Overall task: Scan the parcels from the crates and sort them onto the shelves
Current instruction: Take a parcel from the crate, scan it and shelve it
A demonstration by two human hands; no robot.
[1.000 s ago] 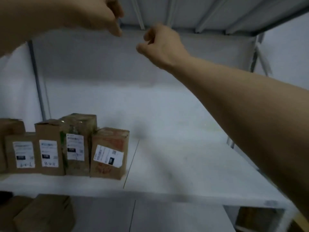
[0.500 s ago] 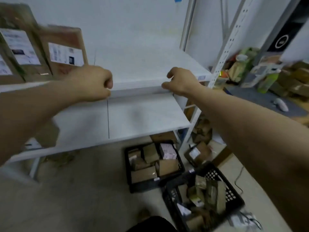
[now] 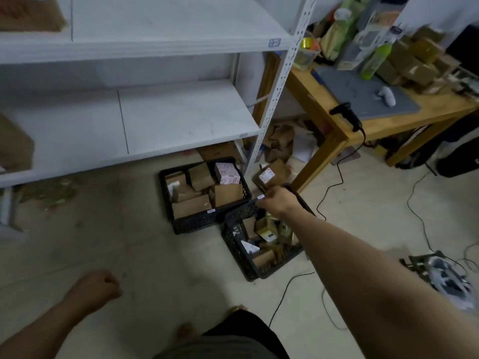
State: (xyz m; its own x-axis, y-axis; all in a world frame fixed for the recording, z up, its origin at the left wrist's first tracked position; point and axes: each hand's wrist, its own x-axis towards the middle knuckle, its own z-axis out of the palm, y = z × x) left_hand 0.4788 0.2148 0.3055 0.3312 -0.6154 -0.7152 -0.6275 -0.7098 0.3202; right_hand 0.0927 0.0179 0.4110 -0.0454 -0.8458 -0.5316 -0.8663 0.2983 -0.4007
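Right hand (image 3: 278, 200): above near crate (image 3: 233, 239), grip too blurred to tell.
Left hand (image 3: 97, 286): empty fist.
Parcels (image 3: 268, 233) beneath: partly hidden.

crates=2: far crate (image 3: 197, 221), near crate (image 3: 230, 238) | shelves=2: upper shelf (image 3: 155, 22), lower shelf (image 3: 181, 117) | parcels: about 6 showing in far crate, near crate count unclear, 1 floor parcel (image 3: 269, 174), 1 on each shelf at left edge | table (image 3: 435, 110)=1 | scanner (image 3: 346, 115)=1 | green bottle (image 3: 375, 58)=1 | hands=2: left hand (image 3: 97, 286), right hand (image 3: 278, 200)
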